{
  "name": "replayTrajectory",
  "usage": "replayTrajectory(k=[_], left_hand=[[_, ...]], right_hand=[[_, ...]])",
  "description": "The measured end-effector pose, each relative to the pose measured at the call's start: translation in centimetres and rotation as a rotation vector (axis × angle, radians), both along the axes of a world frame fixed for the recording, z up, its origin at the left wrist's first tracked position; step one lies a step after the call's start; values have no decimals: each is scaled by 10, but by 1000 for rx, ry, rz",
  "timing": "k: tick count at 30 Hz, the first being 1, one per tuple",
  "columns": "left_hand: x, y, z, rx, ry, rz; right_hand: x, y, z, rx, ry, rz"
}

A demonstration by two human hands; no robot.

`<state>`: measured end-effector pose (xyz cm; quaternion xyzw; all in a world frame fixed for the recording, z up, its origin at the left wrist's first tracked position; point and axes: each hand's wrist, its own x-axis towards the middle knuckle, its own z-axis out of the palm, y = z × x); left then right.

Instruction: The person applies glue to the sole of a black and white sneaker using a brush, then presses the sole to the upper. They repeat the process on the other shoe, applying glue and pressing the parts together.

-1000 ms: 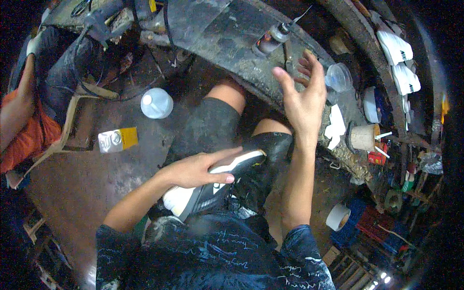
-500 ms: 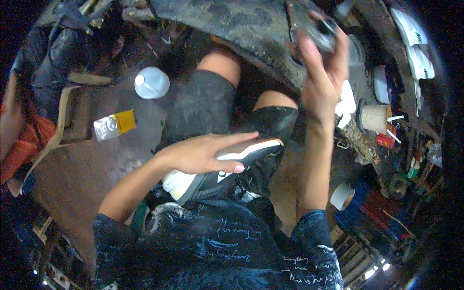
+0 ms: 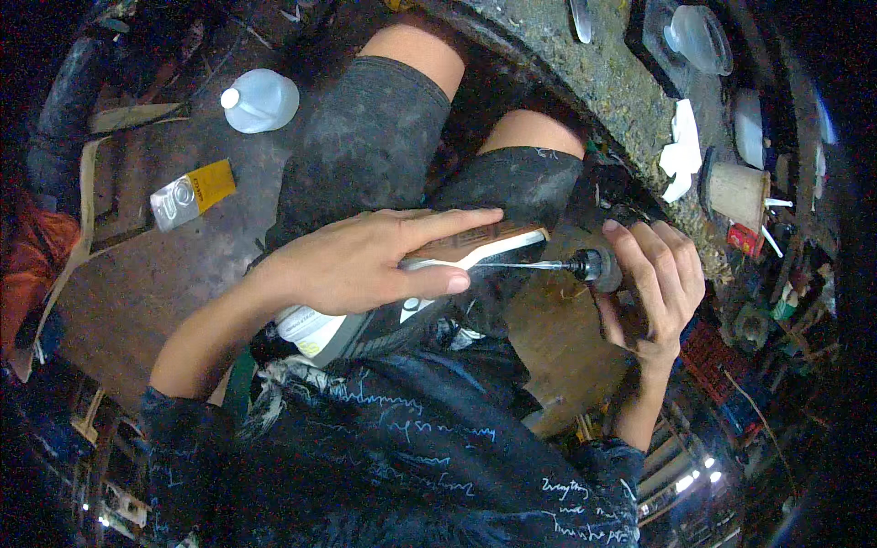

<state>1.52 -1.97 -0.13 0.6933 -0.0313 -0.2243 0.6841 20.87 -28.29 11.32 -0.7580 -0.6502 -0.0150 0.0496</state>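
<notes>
A black and white shoe (image 3: 320, 329) lies across my lap on dark shorts (image 3: 356, 128), partly hidden by my left hand (image 3: 356, 265), which grips it with thumb and fingers along its length. A strip of brown sole (image 3: 512, 237) shows above the white midsole. On the right, my right hand (image 3: 658, 279) holds a bottle with a black cap (image 3: 589, 267) by its body; its long thin nozzle (image 3: 539, 266) points left, level with the shoe's side and near my left thumb.
A concrete bench edge (image 3: 612, 110) at upper right carries a clear container (image 3: 699, 41), white scraps (image 3: 681, 146) and a tub (image 3: 731, 192). A jug (image 3: 260, 100) and a yellow-silver can (image 3: 192, 194) are on the floor (image 3: 128, 292) at left. Orange cloth (image 3: 36, 274) shows at far left.
My right hand has come down from the bench to the shoe with the bottle in it. The shoe is tipped to show more brown sole. The head view has shifted.
</notes>
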Motion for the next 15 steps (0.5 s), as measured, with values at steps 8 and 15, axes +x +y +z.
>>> replayTrajectory(k=[8, 15], left_hand=[[1, 3, 7, -3, 67, 33], [0, 1, 8, 48, 73, 30]], right_hand=[[0, 3, 2, -66, -81, 39], [-2, 9, 0, -72, -124, 46]])
